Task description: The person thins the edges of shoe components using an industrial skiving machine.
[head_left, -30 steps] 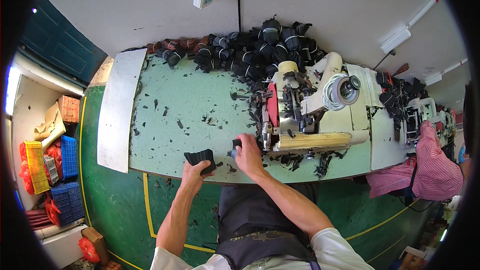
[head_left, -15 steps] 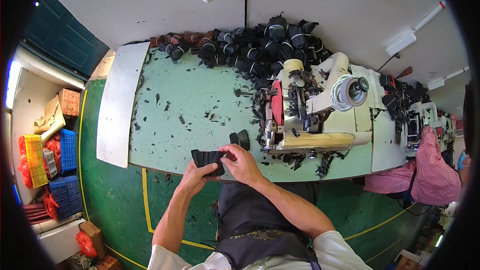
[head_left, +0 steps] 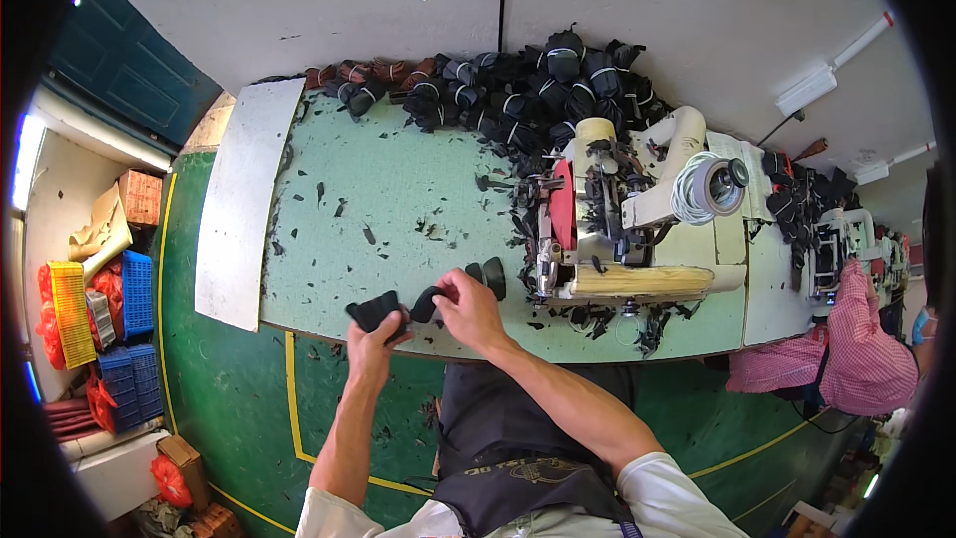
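Note:
In my left hand [head_left: 372, 347] is a stack of thin black leather-like pieces [head_left: 375, 311], gripped between thumb and fingers above the table's front edge. My right hand [head_left: 466, 309] pinches one curved black piece [head_left: 427, 305], held apart from the stack, just to its right. Two more dark pieces [head_left: 494, 277] lie on the green tabletop beyond the right hand's fingers. To the right of them stands a cream-coloured machine [head_left: 637, 281] with a red disc [head_left: 563, 204] and a roll of white cord [head_left: 705, 187].
Tied bundles of black pieces [head_left: 565, 57] heap along the wall, with several brown bundles [head_left: 388, 72] at the left. Black scraps litter the green tabletop [head_left: 339, 169]. A white board [head_left: 244, 209] covers its left end. At the far right sits a person in a pink checked garment [head_left: 862, 344].
My hands have moved apart. The right hand has drawn one black piece off the stack, while the left hand has shifted slightly left with the rest, now tilted.

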Available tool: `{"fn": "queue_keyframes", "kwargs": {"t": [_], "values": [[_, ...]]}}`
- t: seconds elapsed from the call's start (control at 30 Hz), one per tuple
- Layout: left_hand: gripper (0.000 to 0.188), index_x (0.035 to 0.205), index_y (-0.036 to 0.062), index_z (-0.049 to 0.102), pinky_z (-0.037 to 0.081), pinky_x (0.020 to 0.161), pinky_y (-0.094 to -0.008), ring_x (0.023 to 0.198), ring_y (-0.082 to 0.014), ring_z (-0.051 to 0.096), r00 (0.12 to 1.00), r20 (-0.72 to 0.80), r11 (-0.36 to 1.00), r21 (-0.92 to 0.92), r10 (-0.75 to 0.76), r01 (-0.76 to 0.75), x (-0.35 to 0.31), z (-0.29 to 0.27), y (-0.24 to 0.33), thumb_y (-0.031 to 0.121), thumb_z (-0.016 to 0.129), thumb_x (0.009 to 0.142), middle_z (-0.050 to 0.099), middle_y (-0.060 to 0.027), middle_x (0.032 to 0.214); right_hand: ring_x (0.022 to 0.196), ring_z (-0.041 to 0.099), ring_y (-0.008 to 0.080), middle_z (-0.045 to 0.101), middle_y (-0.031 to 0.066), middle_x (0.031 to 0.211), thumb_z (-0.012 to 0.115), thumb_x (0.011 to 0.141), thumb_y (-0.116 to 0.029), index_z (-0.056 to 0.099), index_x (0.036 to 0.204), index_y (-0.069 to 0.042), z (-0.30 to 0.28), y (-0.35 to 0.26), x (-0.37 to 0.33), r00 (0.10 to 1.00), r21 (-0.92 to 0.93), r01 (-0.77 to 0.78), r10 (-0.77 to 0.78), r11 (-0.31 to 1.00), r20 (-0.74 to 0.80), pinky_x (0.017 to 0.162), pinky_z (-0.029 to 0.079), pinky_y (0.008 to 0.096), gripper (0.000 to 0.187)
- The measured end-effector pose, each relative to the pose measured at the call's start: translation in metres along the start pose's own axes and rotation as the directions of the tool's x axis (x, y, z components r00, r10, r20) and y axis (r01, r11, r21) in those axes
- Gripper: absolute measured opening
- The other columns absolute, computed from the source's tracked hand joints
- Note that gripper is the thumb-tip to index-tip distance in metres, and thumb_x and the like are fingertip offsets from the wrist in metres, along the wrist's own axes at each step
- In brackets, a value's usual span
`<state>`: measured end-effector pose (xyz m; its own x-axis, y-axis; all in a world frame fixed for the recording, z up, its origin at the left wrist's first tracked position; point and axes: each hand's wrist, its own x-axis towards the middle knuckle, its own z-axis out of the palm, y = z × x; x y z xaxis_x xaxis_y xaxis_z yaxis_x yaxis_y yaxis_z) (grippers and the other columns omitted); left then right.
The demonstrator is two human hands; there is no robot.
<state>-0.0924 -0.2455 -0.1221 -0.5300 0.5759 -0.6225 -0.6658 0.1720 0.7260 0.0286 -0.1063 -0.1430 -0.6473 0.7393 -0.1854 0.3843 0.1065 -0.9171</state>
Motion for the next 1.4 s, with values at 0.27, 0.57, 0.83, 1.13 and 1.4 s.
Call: {"fn": "queue_keyframes", "kwargs": {"t": [0.27,0.57,0.83,1.13,1.4], "values": [[0.037,0.121,-0.002,0.056,0.061,0.076,-0.0375,0.095,-0.0247,0.068,0.999,0.015,0.997,0.064,0.044,-0.045,-0.022,-0.004,0.01,0.005,0.071,0.088,0.065,-0.0125,0.109,0.083,0.062,0.0294,0.061,0.0113,0.09,0.07,0.087,-0.016,0.056,0.107,-0.002,0.014,-0.011,0.02,0.919,-0.349,0.263,-0.344,0.9,-0.195,0.069,0.05,0.039,0.028],[0.046,0.121,-0.002,0.055,0.062,0.08,-0.0333,0.095,-0.0184,0.067,0.977,0.214,0.979,0.201,-0.02,-0.024,-0.027,0.024,0.009,0.0,0.078,0.081,0.064,-0.0084,0.107,0.069,0.062,0.0117,0.066,0.007,0.088,0.08,0.08,-0.025,0.059,0.094,-0.003,-0.013,-0.019,-0.023,0.951,0.274,-0.226,0.151,0.935,0.269,0.064,0.051,0.0309,0.035],[0.047,0.121,-0.0007,0.053,0.063,0.08,-0.0374,0.096,-0.0205,0.068,0.972,0.225,0.983,0.181,-0.062,0.021,-0.037,0.031,0.004,0.001,0.078,0.081,0.065,-0.0093,0.107,0.076,0.064,0.009,0.067,0.0039,0.085,0.077,0.082,-0.006,0.061,0.094,-0.002,-0.023,-0.015,-0.032,0.899,0.571,-0.419,0.234,0.706,0.371,0.069,0.053,0.025,0.02],[0.046,0.121,0.0004,0.052,0.063,0.079,-0.0393,0.098,-0.0251,0.07,0.966,0.232,0.982,0.176,-0.116,0.075,-0.039,0.034,0.006,0.007,0.078,0.084,0.067,-0.0113,0.108,0.076,0.065,0.0109,0.068,0.0059,0.085,0.074,0.084,-0.003,0.062,0.093,0.0,-0.029,-0.016,-0.034,0.873,0.564,-0.477,0.29,0.674,0.392,0.07,0.055,0.027,0.016],[0.037,0.118,0.0001,0.056,0.062,0.079,-0.0396,0.093,-0.0228,0.07,0.965,0.224,0.983,0.146,-0.139,0.108,-0.041,0.037,0.005,0.006,0.074,0.087,0.068,-0.0111,0.106,0.073,0.066,0.014,0.069,0.0112,0.082,0.067,0.084,-0.006,0.055,0.111,0.0,-0.027,-0.023,-0.043,0.905,0.453,-0.415,0.305,0.789,0.298,0.069,0.054,0.0296,0.031]]}}
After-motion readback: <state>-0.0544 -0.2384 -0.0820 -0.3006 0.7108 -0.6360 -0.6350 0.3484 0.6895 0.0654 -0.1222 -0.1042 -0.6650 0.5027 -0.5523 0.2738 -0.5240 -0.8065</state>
